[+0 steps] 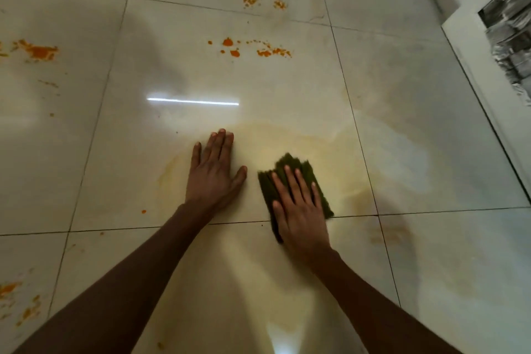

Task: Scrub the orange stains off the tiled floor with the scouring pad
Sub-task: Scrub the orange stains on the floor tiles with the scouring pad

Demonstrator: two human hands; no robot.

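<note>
Right hand (300,210) flat (fingers straight) pressing scouring pad (290,171); left hand (214,174) flat on floor (431,253).

No readable text, label, brand, number or sign shows anywhere.

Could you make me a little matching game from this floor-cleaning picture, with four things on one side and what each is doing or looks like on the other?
Things:
1. left hand
2. right hand
3. scouring pad
4. orange stains

States:
A. dark green, pinned flat against the tile
B. spattered on the tile beyond both hands, not yet scrubbed
C. fingers straight, palm resting on bare floor
D. fingers spread, pressing down on the pad

Pairs: 1-C, 2-D, 3-A, 4-B
</note>
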